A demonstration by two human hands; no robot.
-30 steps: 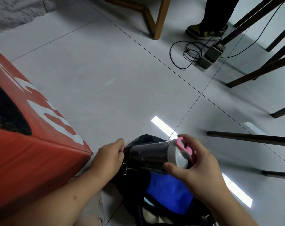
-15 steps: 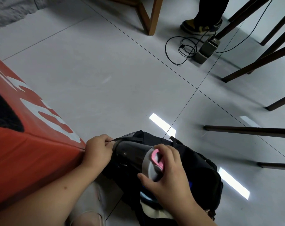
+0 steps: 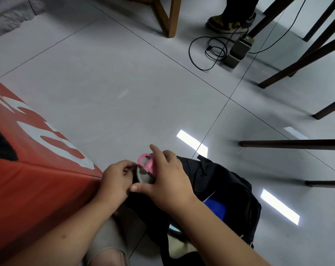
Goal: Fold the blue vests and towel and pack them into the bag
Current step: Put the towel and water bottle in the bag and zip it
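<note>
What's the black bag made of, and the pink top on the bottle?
The bag looks like thin woven fabric, maybe nylon: it is matte black, and it creases and slumps softly. The pink top on the bottle seems to be smooth moulded plastic, with a rounded loop and a slight sheen. Neither can be told for sure from here.

A bag (image 3: pixel 230 189) lies on the floor (image 3: pixel 124 83), right of a box (image 3: pixel 28 179); a bottle (image 3: pixel 145 169) stands at its left edge, between both hands, cloth (image 3: pixel 214 207) inside.
</note>
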